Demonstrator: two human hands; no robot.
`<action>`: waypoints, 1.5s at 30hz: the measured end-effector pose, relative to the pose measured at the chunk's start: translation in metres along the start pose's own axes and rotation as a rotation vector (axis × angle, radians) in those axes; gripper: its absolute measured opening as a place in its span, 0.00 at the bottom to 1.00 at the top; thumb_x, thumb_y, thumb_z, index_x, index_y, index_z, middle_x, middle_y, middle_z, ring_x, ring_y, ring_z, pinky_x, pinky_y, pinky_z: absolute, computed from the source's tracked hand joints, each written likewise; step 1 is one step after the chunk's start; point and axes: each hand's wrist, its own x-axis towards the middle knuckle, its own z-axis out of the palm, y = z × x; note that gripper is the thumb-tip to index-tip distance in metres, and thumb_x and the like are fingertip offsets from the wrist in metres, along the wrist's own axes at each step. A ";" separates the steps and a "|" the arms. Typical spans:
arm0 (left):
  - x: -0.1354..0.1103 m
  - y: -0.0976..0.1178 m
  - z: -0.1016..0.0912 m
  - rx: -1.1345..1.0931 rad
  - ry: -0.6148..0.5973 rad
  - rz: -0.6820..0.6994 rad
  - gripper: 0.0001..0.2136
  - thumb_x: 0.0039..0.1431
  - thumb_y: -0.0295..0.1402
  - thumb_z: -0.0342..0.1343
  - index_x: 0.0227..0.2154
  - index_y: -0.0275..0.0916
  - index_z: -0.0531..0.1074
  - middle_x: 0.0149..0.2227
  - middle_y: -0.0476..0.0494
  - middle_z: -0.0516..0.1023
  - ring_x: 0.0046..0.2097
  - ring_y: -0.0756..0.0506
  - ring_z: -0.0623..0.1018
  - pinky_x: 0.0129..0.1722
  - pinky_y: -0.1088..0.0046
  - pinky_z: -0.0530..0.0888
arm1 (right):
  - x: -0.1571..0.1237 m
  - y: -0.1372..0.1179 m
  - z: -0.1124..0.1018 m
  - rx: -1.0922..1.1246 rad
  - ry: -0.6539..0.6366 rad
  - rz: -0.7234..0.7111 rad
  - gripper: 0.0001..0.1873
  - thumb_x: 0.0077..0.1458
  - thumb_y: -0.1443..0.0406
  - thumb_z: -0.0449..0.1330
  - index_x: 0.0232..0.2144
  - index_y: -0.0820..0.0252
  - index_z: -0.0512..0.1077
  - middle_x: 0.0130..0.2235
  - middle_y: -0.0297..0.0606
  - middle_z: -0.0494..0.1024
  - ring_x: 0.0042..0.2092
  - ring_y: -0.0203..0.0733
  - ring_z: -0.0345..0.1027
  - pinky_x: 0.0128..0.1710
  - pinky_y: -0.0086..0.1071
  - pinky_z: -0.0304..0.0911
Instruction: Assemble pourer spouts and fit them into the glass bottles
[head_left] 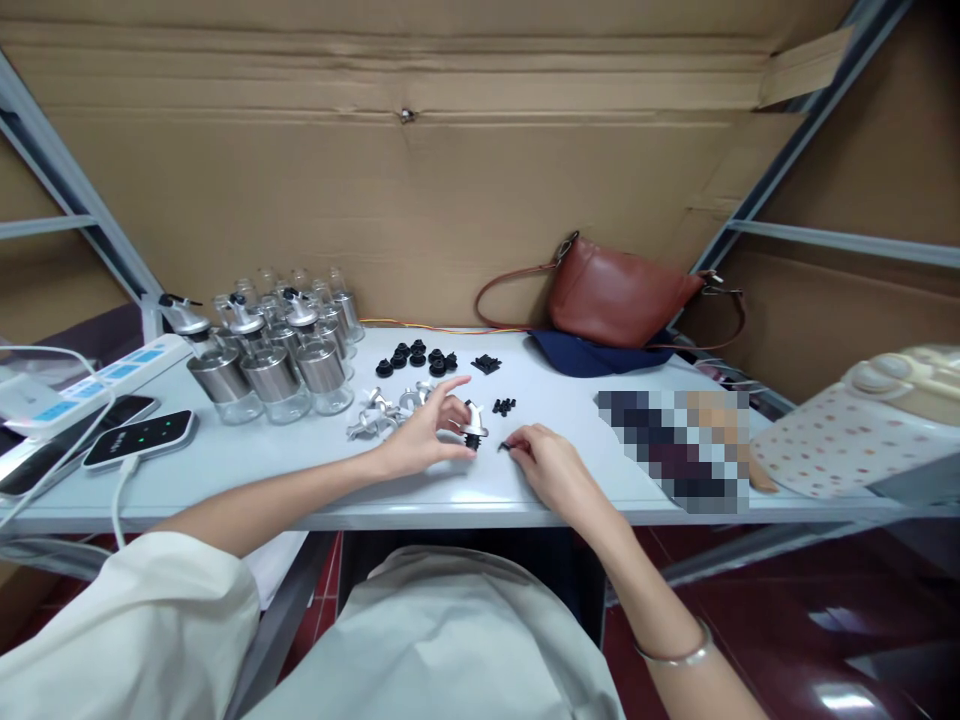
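My left hand point(427, 432) grips a silver pourer spout point(474, 430) with a black ribbed stopper below, between thumb and fingers over the table. To its right, my right hand point(551, 468) pinches a small black piece point(504, 447), apart from the spout. Several loose silver spouts point(367, 420) lie behind and left of my left hand, partly hidden by it. Farther back are black stoppers point(418, 357), a pile of thin black pieces point(487, 364) and a cluster of tiny black parts point(504, 406).
Glass bottles with steel sleeves point(276, 375) crowd the left, several topped with pourers. A power strip point(120, 372) and a white-edged device point(140, 438) lie beyond them. A brown handbag point(619, 292) rests on a dark blue cap point(577, 355); a dotted container point(840, 430) stands right.
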 end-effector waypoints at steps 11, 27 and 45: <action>-0.002 -0.006 0.003 -0.044 -0.185 -0.011 0.48 0.43 0.24 0.67 0.64 0.49 0.45 0.34 0.52 0.68 0.38 0.50 0.72 0.43 0.69 0.69 | 0.003 -0.038 0.015 0.607 0.395 0.154 0.09 0.58 0.57 0.51 0.32 0.55 0.64 0.17 0.24 0.61 0.19 0.36 0.56 0.24 0.28 0.52; -0.005 -0.005 0.002 -0.008 -0.284 0.023 0.46 0.46 0.21 0.62 0.64 0.51 0.44 0.39 0.49 0.68 0.43 0.50 0.72 0.47 0.67 0.69 | 0.003 -0.033 0.019 0.815 0.431 0.229 0.16 0.51 0.53 0.58 0.29 0.60 0.74 0.19 0.28 0.65 0.23 0.36 0.56 0.25 0.30 0.53; -0.009 -0.001 0.004 0.011 -0.263 -0.002 0.44 0.46 0.20 0.57 0.64 0.47 0.43 0.40 0.47 0.68 0.42 0.50 0.72 0.49 0.66 0.67 | -0.003 -0.033 0.022 0.894 0.541 0.219 0.13 0.50 0.57 0.61 0.31 0.62 0.77 0.27 0.37 0.77 0.29 0.40 0.67 0.33 0.33 0.62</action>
